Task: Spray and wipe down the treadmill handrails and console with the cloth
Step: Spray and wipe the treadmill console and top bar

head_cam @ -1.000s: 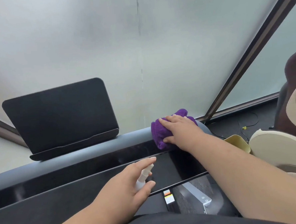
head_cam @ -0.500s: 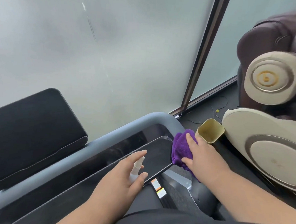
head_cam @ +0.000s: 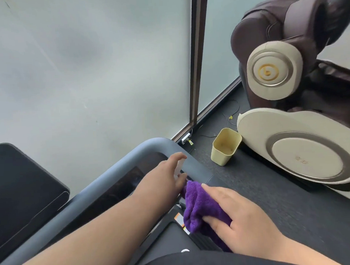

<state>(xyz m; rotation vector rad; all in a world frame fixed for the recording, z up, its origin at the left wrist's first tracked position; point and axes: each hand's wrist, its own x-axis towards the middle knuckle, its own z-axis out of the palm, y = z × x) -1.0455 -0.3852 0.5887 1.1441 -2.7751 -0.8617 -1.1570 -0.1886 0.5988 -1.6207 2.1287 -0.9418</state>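
From my head camera, looking down and to the right, my right hand (head_cam: 238, 216) grips the purple cloth (head_cam: 201, 208), thumb and fingers curled round its bunched folds, and holds it against the right side handrail just past the corner of the treadmill's frame. The cloth hides the part of the rail under it. My left hand (head_cam: 164, 178) reaches across in front of me and holds the small white spray bottle (head_cam: 179, 169), forefinger stretched over its top and thumb below; the bottle is mostly hidden by the fingers and a little blurred. It sits just above the grey handrail (head_cam: 150, 144) where the rail bends round the corner, and my left thumb is touching or nearly touching the top edge of the cloth; I cannot tell which.

Inside the rail lies the dark glossy console (head_cam: 120, 189), running away under my left forearm. At far left stands a black tablet holder (head_cam: 20, 193) against the frosted glass wall (head_cam: 84, 66).

On the dark floor (head_cam: 265, 188) to the right stands a pale yellow bin (head_cam: 225, 147), upright and open, just beside the cream side panel of a brown massage chair (head_cam: 277, 50). Thin cables lie on the floor between the bin and the window frame
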